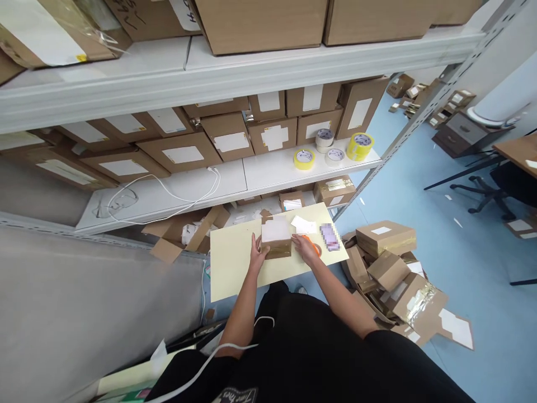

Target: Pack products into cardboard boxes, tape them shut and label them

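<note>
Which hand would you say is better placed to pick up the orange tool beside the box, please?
Probably the right hand: it already rests on the orange tool, just right of the box. The left hand is pressed against the box's left side, with the box between it and the tool.

Brown box [276, 239], white label; pale yellow board [235, 263]; yellow tape rolls [304, 159]; blue floor [482, 268].

Both bare arms reach forward and down from the black-clad torso, converging toward each other. The left arm is nearly straight; the left hand [257, 256] is cupped, fingers curled forward, thumb apart. The right forearm angles inward from the right; the right hand [306, 248] lies palm down, fingers extended and loosely together.
</note>
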A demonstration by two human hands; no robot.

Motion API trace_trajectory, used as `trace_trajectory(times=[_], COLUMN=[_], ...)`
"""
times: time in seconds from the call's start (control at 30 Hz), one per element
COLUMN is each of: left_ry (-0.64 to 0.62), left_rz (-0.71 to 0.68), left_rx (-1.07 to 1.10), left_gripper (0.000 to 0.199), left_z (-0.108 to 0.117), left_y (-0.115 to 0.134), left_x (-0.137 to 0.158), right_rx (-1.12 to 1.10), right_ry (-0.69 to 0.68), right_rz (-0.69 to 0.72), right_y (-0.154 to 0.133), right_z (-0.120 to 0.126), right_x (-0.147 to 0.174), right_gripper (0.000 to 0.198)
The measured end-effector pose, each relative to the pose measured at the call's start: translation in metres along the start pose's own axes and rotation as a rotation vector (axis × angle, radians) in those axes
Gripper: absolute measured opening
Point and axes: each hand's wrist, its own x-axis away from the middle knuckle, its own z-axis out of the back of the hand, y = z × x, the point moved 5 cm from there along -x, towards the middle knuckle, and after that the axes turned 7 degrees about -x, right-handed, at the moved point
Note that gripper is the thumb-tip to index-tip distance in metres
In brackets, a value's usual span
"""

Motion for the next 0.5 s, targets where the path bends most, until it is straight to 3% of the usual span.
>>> trace_trajectory(times=[0.1,0.2,0.37,0.5], left_ry=[-0.012,-0.005,-0.034,-0.130], left_rz=[0.067,0.090,-0.039,-0.172], left_rx=[-0.011,-0.003,-0.107,-0.324], left_gripper=[0.102,0.087,0.057,0.052], left_z=[0.006,0.006,-0.009,-0.037], left_y=[-0.009,-0.010,0.006,0.027], left_x=[0.005,0.005,-0.008,-0.029], right_rx=[-0.104,-0.053,0.007,0.012], right_ry=[0.032,0.048,0.097,0.155], right_rz=[-0.027,0.041,0.121,0.125], right_y=[0.006,-0.001,-0.017,-0.022], right_z=[0.002,0.005,0.017,0.035], right_x=[0.000,-0.006,-0.023,-0.042], right_gripper=[0.054,0.055,0.056,0.058])
